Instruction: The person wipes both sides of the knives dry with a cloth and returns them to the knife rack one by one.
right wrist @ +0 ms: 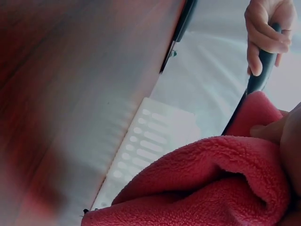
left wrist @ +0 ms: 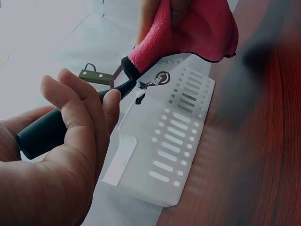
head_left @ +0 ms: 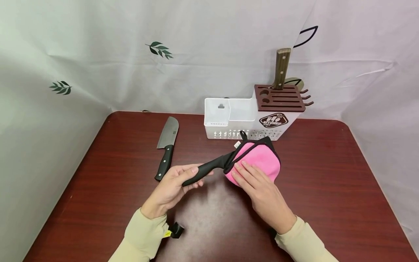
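Note:
My left hand [head_left: 176,182] grips the smooth black handle [head_left: 204,170] of a kitchen utensil, its fingers curled round it. The utensil's head is hidden in a folded pink cloth [head_left: 266,162] with black edging, so I cannot tell its kind. My right hand [head_left: 265,194] holds the fleecy cloth round that head, fingers laid across the top. The thumb presses on the cloth in the right wrist view. Left of the hands, a cleaver [head_left: 169,133] with a black riveted handle lies on the table.
A white perforated kitchen rack [head_left: 232,134] with a brown slotted top [head_left: 281,106] stands at the table's back. A wooden-handled knife [head_left: 282,69] stands upright in it, and hooks stick out on its right. Behind hangs a leaf-patterned white curtain [head_left: 114,54]. The dark red table [head_left: 327,174] lies below.

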A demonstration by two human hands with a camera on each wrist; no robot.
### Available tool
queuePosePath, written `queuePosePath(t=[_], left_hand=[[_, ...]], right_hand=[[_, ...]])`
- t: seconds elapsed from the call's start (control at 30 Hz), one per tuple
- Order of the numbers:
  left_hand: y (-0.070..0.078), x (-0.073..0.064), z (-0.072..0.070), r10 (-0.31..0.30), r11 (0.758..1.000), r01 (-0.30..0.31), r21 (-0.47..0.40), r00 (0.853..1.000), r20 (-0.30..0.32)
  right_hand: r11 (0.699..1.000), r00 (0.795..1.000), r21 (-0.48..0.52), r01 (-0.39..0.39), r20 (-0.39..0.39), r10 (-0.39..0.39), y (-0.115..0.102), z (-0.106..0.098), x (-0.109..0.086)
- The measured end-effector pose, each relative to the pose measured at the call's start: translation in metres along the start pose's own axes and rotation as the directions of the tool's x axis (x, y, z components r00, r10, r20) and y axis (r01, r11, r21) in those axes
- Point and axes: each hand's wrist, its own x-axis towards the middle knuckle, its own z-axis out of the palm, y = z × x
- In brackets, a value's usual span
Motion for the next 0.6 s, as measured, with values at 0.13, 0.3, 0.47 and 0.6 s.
queuePosePath(t=[0.13, 0.3, 0.47, 0.6], left_hand=[[0.001, -0.001, -0.001, 0.001, 1.000, -0.001, 0.007, 1.000, 0.008], [0.003, -0.003, -0.003, -0.001, 1.000, 0.001, 0.006, 1.000, 0.006], [0.004, -0.005, -0.004, 0.011, 1.000, -0.012, 0.015, 1.000, 0.010], [0.004, -0.005, -0.005, 0.013, 1.000, -0.014, 0.021, 1.000, 0.018]], right_hand=[[1.000, 1.000, 0.004, -0.018, -0.013, 0.018, 0.003, -0.002, -0.002], [0.998, 0.998, 0.011, -0.054, -0.021, 0.054, 0.008, -0.005, -0.006], [0.996, 0.996, 0.013, -0.083, -0.031, 0.084, 0.014, -0.009, -0.007], [0.995, 0.994, -0.009, -0.100, -0.041, 0.100, 0.018, -0.010, -0.008]])
